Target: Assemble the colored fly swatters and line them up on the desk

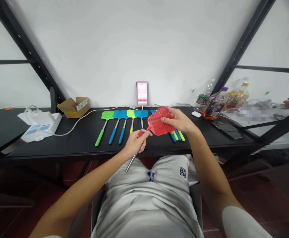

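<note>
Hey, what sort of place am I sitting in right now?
Probably a plain workroom, though it could be a shared desk area: there's a long black table, a row of fly swatters laid out on it, and dark metal posts flanking you.

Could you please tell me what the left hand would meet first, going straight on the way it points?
Probably the red swatter head just ahead, which the right hand touches; depth is unclear.

Toward five o'clock, the pale grey fabric shorts (168, 164) carry stacked dark-blue capitals, seemingly including "ATE"; the rest is unclear. Print on the brown cardboard box's white label (82, 104), toward ten, and the clear plastic drink bottle's green label (202, 99), toward two, is too small to read.
</note>
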